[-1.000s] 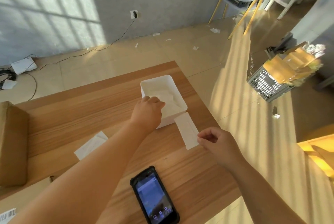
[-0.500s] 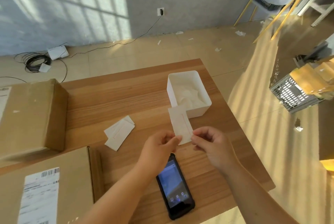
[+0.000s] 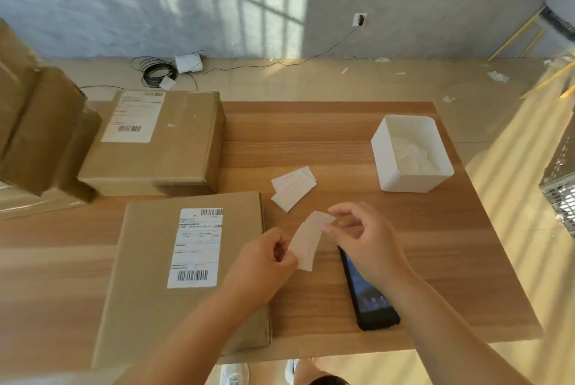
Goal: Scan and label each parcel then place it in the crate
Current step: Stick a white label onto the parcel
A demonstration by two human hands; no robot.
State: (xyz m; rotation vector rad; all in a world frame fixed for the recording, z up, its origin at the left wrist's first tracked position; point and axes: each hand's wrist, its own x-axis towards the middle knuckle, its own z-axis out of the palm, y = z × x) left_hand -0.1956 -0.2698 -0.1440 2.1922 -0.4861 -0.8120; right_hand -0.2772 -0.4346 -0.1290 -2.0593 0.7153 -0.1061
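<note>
While both hands are pinching the white label [image 3: 308, 240], it is hanging in the air between them, over the wooden table [image 3: 311, 135]. The left hand [image 3: 264, 263] is gripping the label's lower left edge between thumb and curled fingers. The right hand [image 3: 364, 241] is nipping its upper end with thumb and forefinger, the other fingers spreading loosely.

Half a second ago the label was standing nearly straight up between the two hands. Now it is leaning to the right and bowing along its length, and the hands are sitting further apart. A second ago only the right hand was holding it while the left was reaching into the white tub [image 3: 410, 154]. That tub is now sitting well beyond the grip, to its right.

Just under the right wrist a black phone [image 3: 370, 297] is lying face up, its screen glowing. Just left of the grip a flat cardboard parcel [image 3: 149, 275] is lying with its shipping sticker [image 3: 196, 247] facing up, and the left forearm is crossing its near corner. Beyond the grip, near it, a few loose white slips [image 3: 292, 188] are lying in a small heap. Further off to the left a taller box [image 3: 183, 160] is sitting, far more of it showing than before, since the view has swung leftward. Only a corner of the grey crate [image 3: 560, 191] is showing, far right of the grip and off the table.
</note>
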